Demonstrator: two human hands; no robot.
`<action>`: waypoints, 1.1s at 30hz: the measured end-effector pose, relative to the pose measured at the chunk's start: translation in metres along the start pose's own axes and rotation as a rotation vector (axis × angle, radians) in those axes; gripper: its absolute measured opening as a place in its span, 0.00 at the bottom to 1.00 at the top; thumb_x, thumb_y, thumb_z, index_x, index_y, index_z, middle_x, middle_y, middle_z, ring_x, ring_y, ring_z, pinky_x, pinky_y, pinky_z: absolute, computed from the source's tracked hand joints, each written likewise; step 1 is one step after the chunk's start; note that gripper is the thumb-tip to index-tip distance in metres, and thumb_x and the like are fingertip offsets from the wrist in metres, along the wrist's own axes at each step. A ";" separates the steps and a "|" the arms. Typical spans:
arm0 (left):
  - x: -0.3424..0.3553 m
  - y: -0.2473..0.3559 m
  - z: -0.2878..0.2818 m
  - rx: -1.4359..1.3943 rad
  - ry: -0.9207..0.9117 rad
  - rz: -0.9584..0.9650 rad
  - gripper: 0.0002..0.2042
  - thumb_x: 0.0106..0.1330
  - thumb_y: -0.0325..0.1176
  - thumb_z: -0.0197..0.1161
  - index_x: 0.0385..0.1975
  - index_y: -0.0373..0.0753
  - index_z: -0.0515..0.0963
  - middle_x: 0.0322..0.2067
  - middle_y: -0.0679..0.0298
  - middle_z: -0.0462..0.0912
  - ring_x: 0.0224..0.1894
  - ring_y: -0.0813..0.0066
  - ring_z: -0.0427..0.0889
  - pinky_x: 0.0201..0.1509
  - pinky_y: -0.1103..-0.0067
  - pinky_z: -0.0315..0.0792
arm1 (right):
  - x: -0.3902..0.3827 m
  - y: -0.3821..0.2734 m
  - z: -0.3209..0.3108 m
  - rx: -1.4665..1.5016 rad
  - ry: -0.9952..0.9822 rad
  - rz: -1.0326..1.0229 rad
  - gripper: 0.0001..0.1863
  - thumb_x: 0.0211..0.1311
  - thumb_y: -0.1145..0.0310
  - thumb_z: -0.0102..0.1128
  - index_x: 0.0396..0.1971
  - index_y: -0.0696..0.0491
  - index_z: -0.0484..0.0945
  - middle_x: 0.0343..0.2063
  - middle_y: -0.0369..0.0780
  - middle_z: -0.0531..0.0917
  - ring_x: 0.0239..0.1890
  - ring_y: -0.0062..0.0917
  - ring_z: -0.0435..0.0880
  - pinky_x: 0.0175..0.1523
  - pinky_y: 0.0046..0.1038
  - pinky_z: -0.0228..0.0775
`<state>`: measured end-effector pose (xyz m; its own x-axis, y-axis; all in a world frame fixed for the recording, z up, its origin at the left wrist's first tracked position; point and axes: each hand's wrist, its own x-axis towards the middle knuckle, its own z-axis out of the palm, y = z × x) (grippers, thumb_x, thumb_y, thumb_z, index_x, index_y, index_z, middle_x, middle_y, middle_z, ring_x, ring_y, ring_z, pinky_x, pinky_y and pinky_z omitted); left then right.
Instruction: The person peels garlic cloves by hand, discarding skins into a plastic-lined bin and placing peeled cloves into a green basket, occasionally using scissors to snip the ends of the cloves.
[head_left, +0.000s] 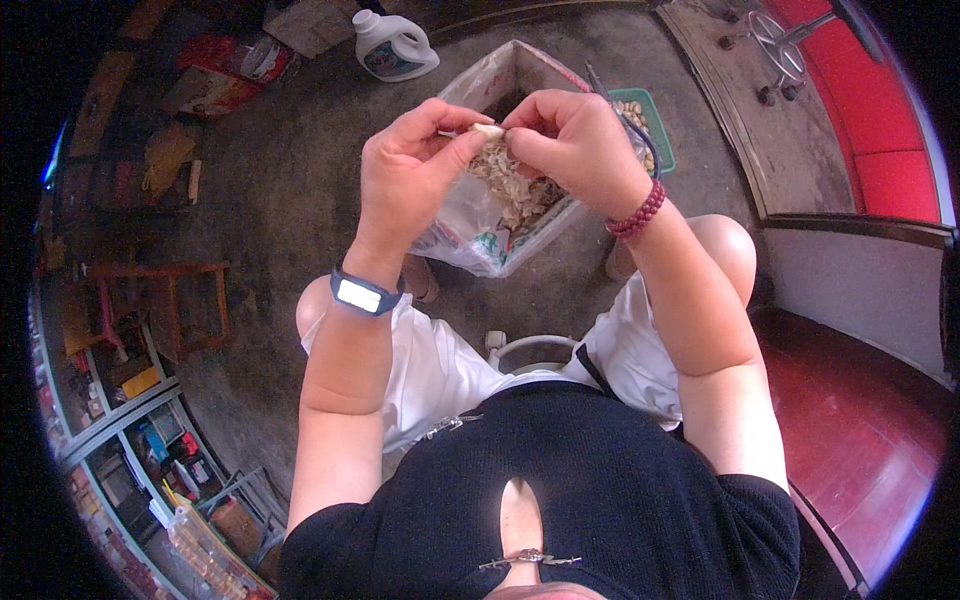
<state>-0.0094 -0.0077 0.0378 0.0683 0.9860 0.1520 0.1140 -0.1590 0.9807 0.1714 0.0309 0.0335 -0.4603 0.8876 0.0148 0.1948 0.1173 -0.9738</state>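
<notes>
You sit over a bare concrete floor (300, 170), knees apart, with a red bench (850, 430) along your right and cluttered shelves (140, 440) to your lower left. A white detergent jug (393, 45) stands on the floor ahead of you. Between your feet sits a plastic-lined bin (505, 215) heaped with papery, pale peelings, and a small green basket (648, 120) of peeled pieces stands just beyond it on the right.

Both hands meet directly above the bin. Your left hand (410, 170), with a blue wristband, and your right hand (575, 145), with a red bead bracelet, close on one small pale clove (488, 130) from opposite sides. The clove lies between your thumbs and forefingers, its long axis running roughly left to right. The fingers of both hands pinch it, neither hand clearly nearer.
</notes>
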 end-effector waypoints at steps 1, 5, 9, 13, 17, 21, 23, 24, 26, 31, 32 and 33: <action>0.001 -0.001 -0.001 -0.048 0.000 -0.028 0.06 0.59 0.24 0.62 0.35 0.35 0.79 0.31 0.66 0.81 0.32 0.85 0.78 0.39 0.87 0.72 | 0.000 -0.002 -0.001 0.064 -0.007 0.035 0.07 0.55 0.72 0.59 0.29 0.61 0.78 0.21 0.34 0.79 0.23 0.13 0.76 0.30 0.15 0.70; 0.001 -0.010 -0.004 -0.397 -0.026 -0.108 0.06 0.60 0.22 0.60 0.36 0.37 0.78 0.35 0.61 0.82 0.37 0.80 0.79 0.43 0.84 0.73 | -0.001 -0.007 0.000 0.301 -0.008 0.105 0.06 0.52 0.73 0.59 0.26 0.60 0.78 0.20 0.34 0.79 0.21 0.14 0.76 0.27 0.16 0.69; 0.001 -0.019 -0.007 -0.802 -0.032 -0.219 0.08 0.61 0.19 0.57 0.37 0.39 0.77 0.39 0.55 0.81 0.42 0.72 0.80 0.47 0.81 0.74 | 0.000 -0.003 0.002 0.482 -0.035 0.097 0.05 0.52 0.74 0.58 0.26 0.60 0.78 0.20 0.35 0.79 0.20 0.15 0.76 0.25 0.17 0.69; 0.002 -0.023 -0.009 -0.945 -0.063 -0.286 0.08 0.62 0.20 0.56 0.36 0.41 0.78 0.41 0.52 0.80 0.44 0.67 0.80 0.49 0.78 0.74 | 0.000 -0.004 0.003 0.402 0.034 0.075 0.06 0.51 0.72 0.60 0.25 0.60 0.78 0.19 0.34 0.79 0.20 0.16 0.77 0.26 0.19 0.70; 0.003 -0.029 -0.011 -0.963 -0.035 -0.366 0.07 0.62 0.20 0.56 0.35 0.42 0.77 0.41 0.51 0.80 0.44 0.67 0.80 0.49 0.78 0.74 | -0.002 0.002 0.012 0.004 0.181 -0.184 0.07 0.49 0.71 0.61 0.23 0.60 0.78 0.19 0.37 0.80 0.20 0.18 0.78 0.27 0.23 0.71; 0.002 -0.029 -0.009 -0.920 -0.022 -0.382 0.07 0.61 0.20 0.57 0.34 0.41 0.76 0.42 0.51 0.80 0.44 0.68 0.80 0.48 0.79 0.74 | -0.001 0.006 0.016 -0.155 0.208 -0.367 0.06 0.48 0.72 0.60 0.23 0.59 0.78 0.19 0.40 0.80 0.20 0.19 0.78 0.27 0.25 0.71; 0.001 -0.029 -0.009 -0.926 -0.017 -0.387 0.07 0.61 0.20 0.58 0.35 0.42 0.75 0.42 0.51 0.80 0.43 0.69 0.80 0.47 0.80 0.74 | -0.001 0.004 0.015 -0.044 0.229 -0.262 0.06 0.48 0.72 0.60 0.23 0.59 0.78 0.19 0.40 0.80 0.20 0.18 0.78 0.26 0.24 0.71; 0.002 -0.029 -0.010 -0.930 -0.016 -0.389 0.08 0.60 0.20 0.58 0.35 0.42 0.75 0.42 0.51 0.80 0.42 0.69 0.80 0.46 0.80 0.74 | -0.001 0.003 0.014 0.010 0.240 -0.209 0.06 0.49 0.72 0.60 0.22 0.60 0.78 0.18 0.39 0.80 0.20 0.18 0.78 0.26 0.24 0.71; 0.003 -0.027 -0.012 -0.893 -0.048 -0.358 0.08 0.60 0.19 0.58 0.35 0.42 0.75 0.42 0.51 0.80 0.42 0.70 0.80 0.45 0.81 0.74 | 0.001 0.002 0.009 0.177 0.243 -0.082 0.06 0.49 0.72 0.59 0.24 0.60 0.77 0.18 0.40 0.80 0.20 0.18 0.78 0.27 0.23 0.71; 0.004 -0.019 -0.008 -0.813 -0.047 -0.312 0.09 0.60 0.19 0.58 0.35 0.42 0.74 0.43 0.51 0.79 0.41 0.72 0.80 0.44 0.82 0.74 | 0.009 0.021 0.004 -0.047 0.257 -0.091 0.10 0.52 0.70 0.57 0.33 0.58 0.79 0.24 0.45 0.82 0.24 0.29 0.82 0.33 0.28 0.74; 0.004 -0.019 -0.008 -0.801 -0.051 -0.301 0.09 0.60 0.19 0.58 0.35 0.42 0.74 0.43 0.51 0.79 0.41 0.72 0.80 0.44 0.82 0.74 | 0.008 0.027 0.005 -0.209 0.258 -0.114 0.10 0.53 0.69 0.56 0.33 0.57 0.79 0.25 0.46 0.82 0.26 0.32 0.82 0.34 0.31 0.74; 0.003 -0.019 -0.008 -0.789 -0.052 -0.292 0.08 0.60 0.19 0.58 0.35 0.42 0.74 0.43 0.51 0.79 0.41 0.72 0.80 0.44 0.82 0.74 | 0.007 0.029 0.007 -0.369 0.253 -0.135 0.10 0.54 0.68 0.55 0.33 0.56 0.80 0.25 0.47 0.82 0.27 0.36 0.82 0.36 0.34 0.74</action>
<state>-0.0197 -0.0010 0.0204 0.1912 0.9756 -0.1082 -0.5904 0.2023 0.7813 0.1678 0.0378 0.0037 -0.2860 0.9289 0.2353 0.4642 0.3491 -0.8140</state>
